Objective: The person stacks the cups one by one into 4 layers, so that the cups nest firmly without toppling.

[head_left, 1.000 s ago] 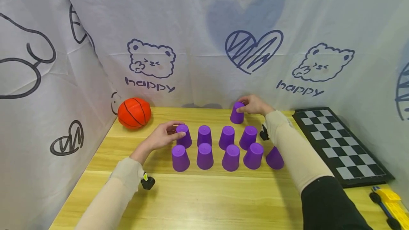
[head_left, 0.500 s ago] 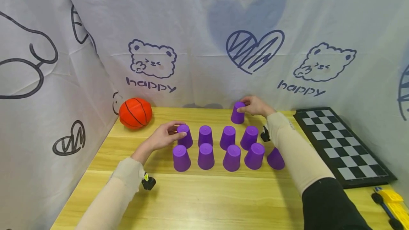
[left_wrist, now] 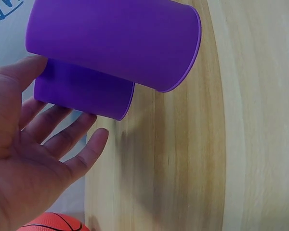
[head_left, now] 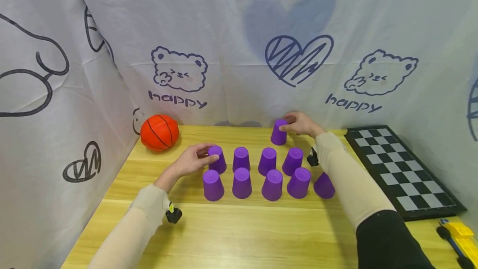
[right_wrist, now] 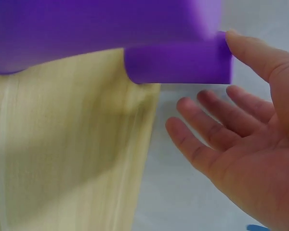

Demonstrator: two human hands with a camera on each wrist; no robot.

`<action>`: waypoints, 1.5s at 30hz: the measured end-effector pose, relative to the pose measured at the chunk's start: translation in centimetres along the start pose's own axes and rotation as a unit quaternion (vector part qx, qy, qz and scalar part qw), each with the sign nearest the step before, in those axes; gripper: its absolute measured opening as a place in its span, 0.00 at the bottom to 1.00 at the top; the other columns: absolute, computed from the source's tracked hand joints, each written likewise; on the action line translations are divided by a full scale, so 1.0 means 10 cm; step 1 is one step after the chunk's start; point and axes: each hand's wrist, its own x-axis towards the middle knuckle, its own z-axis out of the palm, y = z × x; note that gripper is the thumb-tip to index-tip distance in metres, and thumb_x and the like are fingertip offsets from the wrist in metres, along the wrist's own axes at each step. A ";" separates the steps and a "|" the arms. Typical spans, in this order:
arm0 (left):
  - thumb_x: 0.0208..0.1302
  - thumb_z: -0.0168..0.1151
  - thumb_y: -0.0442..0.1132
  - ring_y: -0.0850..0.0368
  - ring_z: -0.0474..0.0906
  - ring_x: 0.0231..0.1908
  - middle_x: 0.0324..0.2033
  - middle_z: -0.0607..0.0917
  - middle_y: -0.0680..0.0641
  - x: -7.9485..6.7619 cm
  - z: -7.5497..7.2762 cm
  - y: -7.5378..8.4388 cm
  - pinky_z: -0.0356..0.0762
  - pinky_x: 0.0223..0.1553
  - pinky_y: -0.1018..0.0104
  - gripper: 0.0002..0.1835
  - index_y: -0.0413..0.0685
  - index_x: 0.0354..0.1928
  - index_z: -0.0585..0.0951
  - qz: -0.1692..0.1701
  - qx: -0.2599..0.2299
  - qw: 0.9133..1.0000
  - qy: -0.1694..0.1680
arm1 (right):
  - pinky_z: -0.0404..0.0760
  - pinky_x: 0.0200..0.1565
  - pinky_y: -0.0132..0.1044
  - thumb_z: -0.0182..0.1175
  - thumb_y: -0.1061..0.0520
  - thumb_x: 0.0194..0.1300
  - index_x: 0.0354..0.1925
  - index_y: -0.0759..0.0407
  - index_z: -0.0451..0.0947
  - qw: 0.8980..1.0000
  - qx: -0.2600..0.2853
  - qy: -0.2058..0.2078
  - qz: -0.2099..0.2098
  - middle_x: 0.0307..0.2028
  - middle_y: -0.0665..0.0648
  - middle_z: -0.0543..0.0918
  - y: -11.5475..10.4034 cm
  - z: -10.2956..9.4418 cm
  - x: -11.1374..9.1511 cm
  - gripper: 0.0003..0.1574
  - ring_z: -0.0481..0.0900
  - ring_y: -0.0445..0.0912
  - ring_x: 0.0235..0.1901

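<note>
Purple cups stand upside down on the wooden table in two rows, a front row [head_left: 272, 185] and a middle row [head_left: 267, 162]. My left hand [head_left: 191, 160] holds the leftmost cup [head_left: 218, 162] of the middle row, thumb on its near side and fingers behind; the left wrist view shows that cup [left_wrist: 82, 89] past a nearer one. Farther back, close to the cloth, a single cup [head_left: 278, 134] stands with my right hand [head_left: 301, 123] pinching its upper part. In the right wrist view the thumb [right_wrist: 253, 50] meets that cup's top end, the lower fingers spread below it.
An orange toy basketball [head_left: 159, 133] rests at the back left. On the right lie a black-and-white checkerboard [head_left: 403, 169] and a yellow toy piece [head_left: 463, 235]. A printed white cloth [head_left: 231, 78] hangs behind. The right sleeve [head_left: 351, 182] partly covers the front row's rightmost cup [head_left: 324, 187].
The head view has shifted slightly, so everything appears a little farther right. Both hands stay at the same cups, and the right wrist has edged slightly to the right.
</note>
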 end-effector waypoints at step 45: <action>0.73 0.67 0.55 0.41 0.81 0.61 0.61 0.84 0.35 1.23 0.29 1.17 0.82 0.63 0.49 0.33 0.44 0.71 0.75 0.011 0.118 0.991 0.069 | 0.84 0.61 0.59 0.66 0.37 0.73 0.71 0.59 0.74 0.992 -0.043 0.117 -0.017 0.66 0.64 0.82 0.79 0.16 -2.21 0.40 0.80 0.62 0.64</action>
